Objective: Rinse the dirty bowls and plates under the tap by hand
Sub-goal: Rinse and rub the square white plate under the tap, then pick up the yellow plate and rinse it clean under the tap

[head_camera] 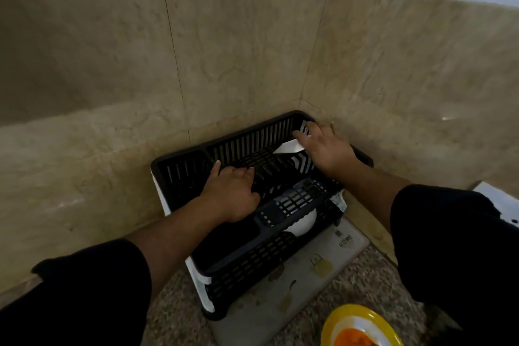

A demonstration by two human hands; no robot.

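A black two-tier dish rack [247,267] stands in the corner of the tiled wall. My right hand [328,149] reaches into the far right end of the upper tier, its thumb and fingers around a white plate [288,146] standing there; a black-and-white striped piece shows under the hand. My left hand [230,196] lies on the upper tier's left part, fingers curled over the slats. A white bowl [302,225] sits in the lower tier, partly hidden by the black grid. A yellow plate [362,317] with orange residue lies at the bottom right edge.
The rack sits on a grey printed mat [331,258] on a speckled stone counter [362,270]. Beige tiled walls close in behind and to the right. A white edge [500,199] shows at the right, behind my dark sleeve.
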